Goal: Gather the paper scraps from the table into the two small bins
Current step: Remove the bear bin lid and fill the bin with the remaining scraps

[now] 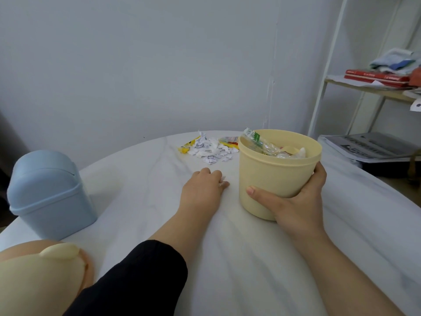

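A pile of torn white paper scraps [210, 150] with yellow wrappers [188, 145] lies at the far side of the white table [141, 201]. My right hand [298, 201] grips the open yellow bin [273, 176], which holds wrappers and plastic and is tipped slightly toward me. My left hand [202, 188] rests on the table just left of that bin, fingers curled under, with a small white paper scrap showing at the fingertips. The blue bin [49, 195] with its swing lid on stands at the left edge of the table.
A pale yellow lid [41, 277] lies at the near left corner. A white metal shelf [373, 87] with red books and cloth stands to the right, with printed papers [369, 147] stacked below. The wall is close behind the table.
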